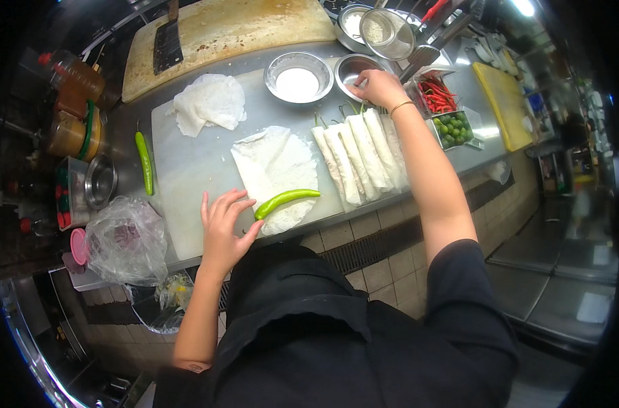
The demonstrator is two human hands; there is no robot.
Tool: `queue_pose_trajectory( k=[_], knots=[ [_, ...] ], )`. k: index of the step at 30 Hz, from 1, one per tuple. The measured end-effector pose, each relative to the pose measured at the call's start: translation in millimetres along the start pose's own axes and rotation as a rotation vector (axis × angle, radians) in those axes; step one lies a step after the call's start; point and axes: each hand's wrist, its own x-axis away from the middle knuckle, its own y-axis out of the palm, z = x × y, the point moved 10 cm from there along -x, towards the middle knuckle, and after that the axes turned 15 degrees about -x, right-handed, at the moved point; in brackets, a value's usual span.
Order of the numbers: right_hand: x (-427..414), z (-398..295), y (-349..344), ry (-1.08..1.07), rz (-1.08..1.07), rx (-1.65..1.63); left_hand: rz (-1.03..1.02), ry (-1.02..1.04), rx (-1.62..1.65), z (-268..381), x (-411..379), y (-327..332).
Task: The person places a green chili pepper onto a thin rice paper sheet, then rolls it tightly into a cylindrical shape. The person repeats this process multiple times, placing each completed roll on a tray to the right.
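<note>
A green chili pepper [284, 200] lies across the lower part of a thin white wrapper sheet [276, 158] on the white cutting board [187, 178]. My left hand [227, 224] rests by the pepper's left end, fingers spread, holding nothing. My right hand [378, 89] reaches into a small steel bowl [346, 71]; its fingertips are inside, and whether they hold anything is unclear. Below my right wrist lie several white rolls [363, 153] side by side, with green stems poking out at their far ends. A steel bowl of white contents [298, 84] stands left of my right hand.
More crumpled wrapper sheets [212, 104] lie at the board's upper left. Another green chili [144, 163] sits left of the board. A cleaver [167, 46] rests on a stained board [258, 25]. Right are red chilies [437, 96], limes [452, 130] and a strainer [388, 34].
</note>
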Motion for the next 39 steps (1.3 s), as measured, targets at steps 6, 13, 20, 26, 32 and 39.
queue_pose_trajectory(
  k=[6, 13, 20, 26, 32, 39],
  knots=[
    [2, 9, -23, 0.013, 0.11, -0.433, 0.086, -0.071, 0.037, -12, -2, -22],
    [89, -135, -11, -0.257, -0.287, -0.897, 0.17, -0.211, 0.612, 5, -55, -45],
    [171, -167, 74, -0.129, -0.599, -1.261, -0.278, -0.504, 0.954, -9, -32, 28],
    [179, -134, 83, -0.065, -0.498, -0.957, -0.247, -0.542, 0.78, -19, -6, 50],
    [183, -140, 80, -0.267, -0.289, -0.667, -0.199, -0.479, 0.305, -6, -13, 34],
    [212, -156, 62, -0.727, 0.029, -0.433, 0.045, 0.336, -0.075, 46, -15, 10]
  ],
)
